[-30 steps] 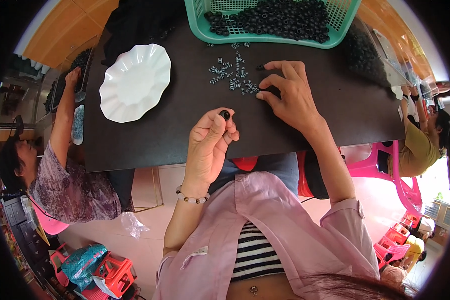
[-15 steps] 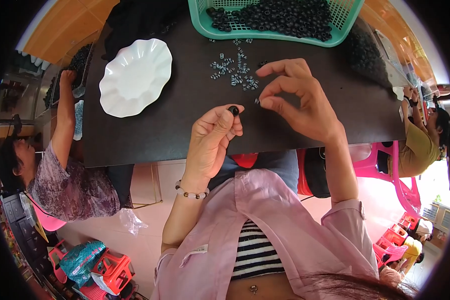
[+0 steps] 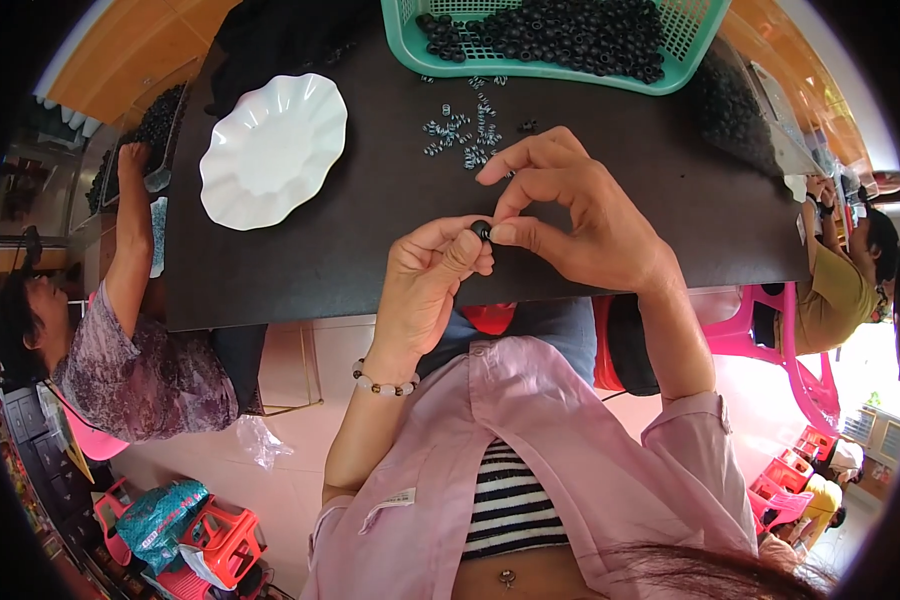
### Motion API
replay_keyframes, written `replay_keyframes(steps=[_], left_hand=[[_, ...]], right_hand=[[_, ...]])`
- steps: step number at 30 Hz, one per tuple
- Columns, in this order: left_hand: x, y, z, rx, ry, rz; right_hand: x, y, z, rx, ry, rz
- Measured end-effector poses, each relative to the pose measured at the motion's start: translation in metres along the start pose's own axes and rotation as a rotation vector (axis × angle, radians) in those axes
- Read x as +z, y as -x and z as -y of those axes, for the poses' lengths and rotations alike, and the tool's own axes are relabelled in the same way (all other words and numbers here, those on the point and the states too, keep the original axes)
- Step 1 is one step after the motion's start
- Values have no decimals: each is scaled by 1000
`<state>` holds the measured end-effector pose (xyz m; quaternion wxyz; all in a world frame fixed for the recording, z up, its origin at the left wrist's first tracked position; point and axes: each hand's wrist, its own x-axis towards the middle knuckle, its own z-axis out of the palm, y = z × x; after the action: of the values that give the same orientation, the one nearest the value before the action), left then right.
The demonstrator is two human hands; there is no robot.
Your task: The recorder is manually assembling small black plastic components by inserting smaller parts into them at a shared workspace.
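Between the thumb and fingertips of my left hand (image 3: 422, 280) is a small, round black plastic piece (image 3: 481, 229), held over the table's near edge. My right hand (image 3: 595, 220) meets it from the right, thumb and index finger pinched on a small metal spring at the piece's side. The spring is mostly hidden by the fingertips, so how far it sits inside the piece cannot be told. The other right fingers arch above. Just beyond my hands, several loose springs (image 3: 486, 130) lie scattered on the dark table (image 3: 370, 200).
A green basket (image 3: 540, 78) of black plastic pieces (image 3: 580, 40) stands at the far side. To the left is a white wavy-edged plate (image 3: 275, 150). A clear bag of black pieces (image 3: 735, 115) lies at right. Other people work at both sides, one in a patterned shirt (image 3: 150, 370).
My right hand has moved left and slightly down, bringing the spring to the black piece. My left hand has shifted slightly right, still holding the piece.
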<state>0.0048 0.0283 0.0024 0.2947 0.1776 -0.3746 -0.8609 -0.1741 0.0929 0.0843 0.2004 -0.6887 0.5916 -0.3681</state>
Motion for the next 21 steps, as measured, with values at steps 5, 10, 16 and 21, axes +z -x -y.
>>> replay_keyframes(steps=[5, 10, 16, 21], left_hand=[[-7, -3, 2, 3, -14, 32], [-7, -3, 0, -8, 43, 13], [-5, -5, -5, -50, 141, -18], [-8, -10, -11, -87, 253, -72]], right_hand=[[10, -2, -1, -4, 98, -69], [14, -2, 3, 199, -11, -82], [-11, 0, -34, 289, -278, -244], [-25, 9, -64, 418, 106, -201]])
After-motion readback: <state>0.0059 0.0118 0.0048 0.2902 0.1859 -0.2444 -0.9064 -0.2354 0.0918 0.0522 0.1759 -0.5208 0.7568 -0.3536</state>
